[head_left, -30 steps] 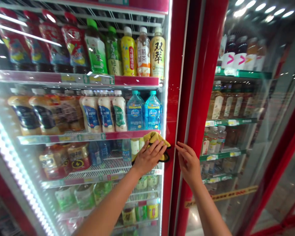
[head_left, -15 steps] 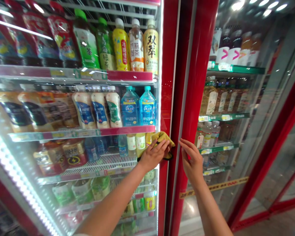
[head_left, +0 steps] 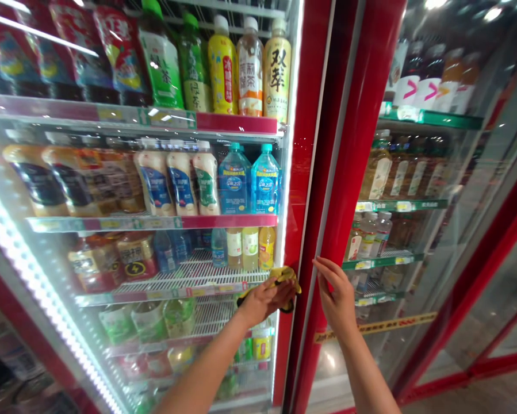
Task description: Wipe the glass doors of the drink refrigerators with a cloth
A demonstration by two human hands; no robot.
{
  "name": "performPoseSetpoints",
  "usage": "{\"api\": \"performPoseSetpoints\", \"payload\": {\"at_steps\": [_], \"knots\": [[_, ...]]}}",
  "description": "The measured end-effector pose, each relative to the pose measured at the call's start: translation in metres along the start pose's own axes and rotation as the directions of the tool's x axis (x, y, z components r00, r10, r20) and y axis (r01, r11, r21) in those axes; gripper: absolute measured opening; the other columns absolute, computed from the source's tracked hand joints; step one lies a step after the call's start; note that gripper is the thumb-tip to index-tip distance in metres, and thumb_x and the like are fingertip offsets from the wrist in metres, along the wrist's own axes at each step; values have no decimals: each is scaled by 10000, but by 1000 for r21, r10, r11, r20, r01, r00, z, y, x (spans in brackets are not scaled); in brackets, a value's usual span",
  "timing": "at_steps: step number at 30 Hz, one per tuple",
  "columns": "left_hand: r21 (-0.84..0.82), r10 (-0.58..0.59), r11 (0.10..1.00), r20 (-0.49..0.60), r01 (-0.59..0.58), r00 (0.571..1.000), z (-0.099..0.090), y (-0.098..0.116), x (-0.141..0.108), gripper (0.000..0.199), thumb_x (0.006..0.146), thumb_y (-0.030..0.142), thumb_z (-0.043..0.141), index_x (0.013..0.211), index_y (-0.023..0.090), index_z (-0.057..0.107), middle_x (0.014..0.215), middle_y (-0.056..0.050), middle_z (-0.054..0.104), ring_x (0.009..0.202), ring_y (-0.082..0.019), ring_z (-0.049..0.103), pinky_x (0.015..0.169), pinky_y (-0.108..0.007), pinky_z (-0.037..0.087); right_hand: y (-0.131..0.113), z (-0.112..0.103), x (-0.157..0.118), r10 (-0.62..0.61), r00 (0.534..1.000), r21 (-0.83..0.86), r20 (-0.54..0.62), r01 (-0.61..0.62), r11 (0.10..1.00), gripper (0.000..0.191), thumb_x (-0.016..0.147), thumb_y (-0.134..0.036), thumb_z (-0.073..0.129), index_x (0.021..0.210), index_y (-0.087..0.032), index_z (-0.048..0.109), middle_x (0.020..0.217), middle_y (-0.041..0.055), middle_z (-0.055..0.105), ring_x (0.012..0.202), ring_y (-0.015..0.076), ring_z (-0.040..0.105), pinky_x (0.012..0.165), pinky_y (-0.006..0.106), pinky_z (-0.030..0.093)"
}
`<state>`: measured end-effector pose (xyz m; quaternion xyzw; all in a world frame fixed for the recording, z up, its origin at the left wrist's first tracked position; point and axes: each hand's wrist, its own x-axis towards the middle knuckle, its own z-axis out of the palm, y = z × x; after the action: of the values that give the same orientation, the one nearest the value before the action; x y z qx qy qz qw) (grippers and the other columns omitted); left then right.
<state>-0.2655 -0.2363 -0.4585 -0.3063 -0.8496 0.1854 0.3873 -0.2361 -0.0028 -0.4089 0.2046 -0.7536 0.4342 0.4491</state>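
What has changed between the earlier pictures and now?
The left hand and yellow cloth moved down and slightly toward the red frame, uncovering an orange bottle. The cloth stays held. The right hand stays near the red doorpost, and the shelved drinks look unmoved.

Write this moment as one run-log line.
left grip: holding yellow cloth | right grip: at red door frame | shelves: drink bottles

Narrow gap only between left hand (head_left: 261,301), bunched black-edged yellow cloth (head_left: 283,274) included, and right hand (head_left: 339,294). Flat red door frame (head_left: 301,172) runs free above both. Transparent glass pane (head_left: 60,35) blocks plastic drink bottles (head_left: 277,77).
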Motion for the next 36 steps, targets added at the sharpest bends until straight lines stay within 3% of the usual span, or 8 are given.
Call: {"api": "performPoseSetpoints", "payload": {"at_steps": [6, 12, 15, 19, 23, 27, 31, 36], "knots": [[31, -264, 962, -145, 271, 954, -16, -46, 2, 766, 868, 319, 726, 1562, 285, 405, 1617, -107, 430, 1561, -292, 275, 1298, -564, 154, -6, 10, -7, 17, 1000, 24, 20, -17, 1000, 359, 992, -211, 484, 1266, -277, 708, 1263, 111, 709, 1154, 252, 675, 989, 483, 562], [127, -90, 984, -242, 124, 966, 4, -6, -37, 507, 949, 308, 638, 1445, 363, 554, 1577, 21, 501, 1571, -160, 234, 1322, -410, 118, -21, 25, -10, -37, 998, 72, 52, 33, 997, 357, 979, -210, 517, 1273, -288, 706, 1249, 110, 709, 1140, 259, 684, 952, 458, 590], [148, -71, 983, -230, 106, 971, -8, -26, -24, 545, 963, 295, 612, 1488, 380, 494, 1592, 32, 481, 1545, -140, 295, 1312, -377, 165, -33, 33, -1, -101, 993, 72, 63, 96, 993, 388, 982, -182, 517, 1315, -306, 673, 1282, 107, 692, 1164, 255, 670, 950, 454, 591], [92, -371, 913, -222, 398, 902, -31, -70, -29, 706, 896, 369, 701, 1543, 289, 433, 1596, -87, 469, 1544, -268, 317, 1291, -506, 214, -42, 43, 3, -194, 980, 21, 52, 193, 981, 413, 979, -146, 513, 1329, -317, 650, 1308, 111, 670, 1205, 273, 643, 958, 507, 581], [94, -534, 819, -234, 566, 812, -18, -58, -78, 765, 842, 396, 753, 1521, 191, 467, 1591, -170, 455, 1540, -340, 312, 1260, -539, 269, -44, 53, -5, -244, 966, -5, 84, 246, 969, 423, 968, -131, 516, 1323, -320, 646, 1328, 107, 658, 1238, 291, 624, 957, 537, 581], [186, -374, 899, -142, 395, 917, -4, -37, -98, 728, 865, 454, 715, 1525, 276, 465, 1588, -114, 476, 1520, -308, 356, 1270, -524, 238, -55, 66, -6, -284, 953, 14, 104, 285, 959, 426, 969, -131, 521, 1331, -322, 636, 1323, 105, 663, 1235, 294, 626, 958, 542, 578], [186, -258, 942, -127, 278, 958, -30, -78, -84, 712, 894, 401, 697, 1545, 331, 418, 1629, -60, 424, 1555, -242, 287, 1285, -486, 206, -73, 80, -3, -320, 942, 42, 105, 317, 948, 465, 970, -110, 518, 1367, -338, 604, 1348, 104, 648, 1279, 289, 606, 983, 538, 567], [33, -580, 791, -275, 611, 767, -47, -122, -112, 834, 847, 389, 743, 1571, 205, 372, 1663, -168, 330, 1571, -331, 228, 1255, -527, 276, -89, 98, -12, -308, 944, 53, 117, 304, 951, 490, 971, -110, 508, 1394, -345, 585, 1368, 108, 637, 1305, 304, 591, 988, 573, 564]]}}
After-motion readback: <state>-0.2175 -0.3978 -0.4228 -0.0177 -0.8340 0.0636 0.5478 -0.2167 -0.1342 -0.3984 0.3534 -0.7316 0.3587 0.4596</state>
